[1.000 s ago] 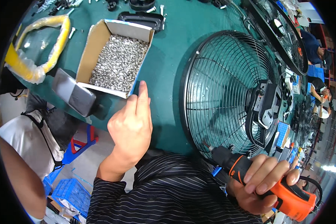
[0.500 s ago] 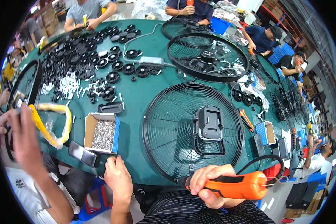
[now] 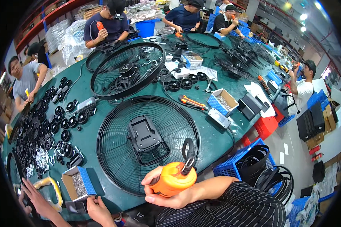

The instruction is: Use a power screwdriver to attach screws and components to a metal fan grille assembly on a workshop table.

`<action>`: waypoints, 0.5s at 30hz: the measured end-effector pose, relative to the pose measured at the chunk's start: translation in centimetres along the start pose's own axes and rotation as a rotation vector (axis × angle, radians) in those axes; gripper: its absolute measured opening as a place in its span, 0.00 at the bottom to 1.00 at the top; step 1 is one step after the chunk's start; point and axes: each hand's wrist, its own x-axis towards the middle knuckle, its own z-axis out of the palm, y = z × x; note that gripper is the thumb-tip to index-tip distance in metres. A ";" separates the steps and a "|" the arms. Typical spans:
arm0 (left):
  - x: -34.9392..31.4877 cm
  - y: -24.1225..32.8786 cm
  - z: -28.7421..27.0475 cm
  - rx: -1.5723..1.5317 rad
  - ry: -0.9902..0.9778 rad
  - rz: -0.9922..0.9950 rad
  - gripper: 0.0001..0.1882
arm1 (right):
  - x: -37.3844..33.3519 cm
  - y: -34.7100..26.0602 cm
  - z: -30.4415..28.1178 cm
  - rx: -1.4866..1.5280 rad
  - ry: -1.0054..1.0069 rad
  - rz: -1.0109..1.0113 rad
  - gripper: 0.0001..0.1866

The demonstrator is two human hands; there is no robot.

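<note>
My right hand is wrapped round an orange electric screwdriver. Its butt end, with a metal ring and black cord, faces up toward me, and its tip is hidden. Just beyond lies a round black wire fan guard, with a black plastic mount at its middle. My left hand is at the table's near edge, fingers bent together by the corner of a blue-and-white carton of small metal screws. Whatever its fingertips hold, if anything, I cannot make out.
A co-worker's hand is left of the carton, near a yellow-and-white padded loop. Black round parts cover the table's left side. Another fan ring lies farther off. An orange cutter and second carton are right.
My view has swung to the right. The screwdriver has turned from lying sideways to pointing its butt end up toward me. My left hand has come closer to the carton's corner.
</note>
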 end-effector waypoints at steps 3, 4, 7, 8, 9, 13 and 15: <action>-0.4 0.3 0.3 0.096 0.015 -0.092 0.04 | -0.4 -1.2 -1.2 -0.059 -0.042 0.113 0.18; -0.5 0.2 0.5 0.086 0.055 -0.062 0.05 | -0.6 -1.1 -1.7 -0.085 -0.065 0.151 0.20; -1.0 -0.5 0.4 0.073 0.114 -0.021 0.05 | -1.0 -0.4 -2.9 0.089 -0.108 0.110 0.26; -1.1 -0.7 0.2 0.087 0.083 -0.116 0.05 | -0.8 0.3 -3.1 0.062 -0.144 -0.009 0.27; -1.1 -0.8 0.0 0.028 0.060 -0.129 0.05 | -1.0 0.6 -2.7 0.106 -0.095 0.007 0.26; -0.9 -0.7 -1.2 -0.036 -0.025 -0.169 0.04 | -0.8 1.1 -1.6 0.171 -0.064 0.040 0.22; -0.7 -0.5 -1.5 -0.018 -0.033 -0.191 0.03 | -0.7 1.1 -1.4 0.152 -0.050 0.048 0.22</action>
